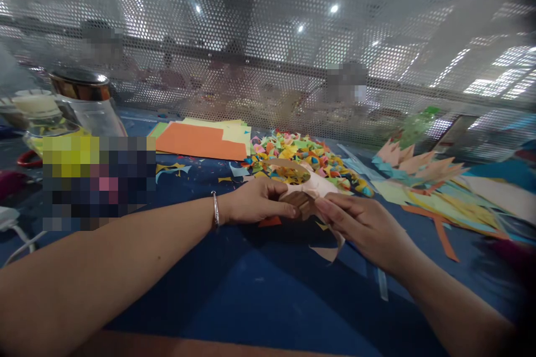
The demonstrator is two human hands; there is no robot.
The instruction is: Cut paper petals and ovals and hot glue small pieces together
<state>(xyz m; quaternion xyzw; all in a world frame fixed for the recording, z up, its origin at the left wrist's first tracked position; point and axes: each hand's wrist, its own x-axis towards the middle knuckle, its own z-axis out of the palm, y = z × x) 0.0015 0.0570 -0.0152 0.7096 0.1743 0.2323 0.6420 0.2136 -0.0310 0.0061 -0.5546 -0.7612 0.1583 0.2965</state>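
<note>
My left hand [257, 199], with a silver bangle at the wrist, is closed with thumb and fingers on a folded piece of pale peach paper [302, 205]. From the other side, my right hand [362, 226] pinches the same paper near its edge. A curved, cut-out part of the paper [324, 183] stands up behind the fingers, and a loose curl of it [330, 251] hangs below. Whether a tool is hidden in my right fingers I cannot make out. Just beyond both hands lies a heap of small colourful paper scraps [288, 148].
Orange paper sheets [196, 140] lie on the blue tabletop [234, 301], left of the scraps. Peach pointed paper shapes [412, 162] and strips [446, 240] are at the right. A lidded jar [90, 103] and bottle [39, 114] stand far left. A perforated panel [268, 67] rises behind.
</note>
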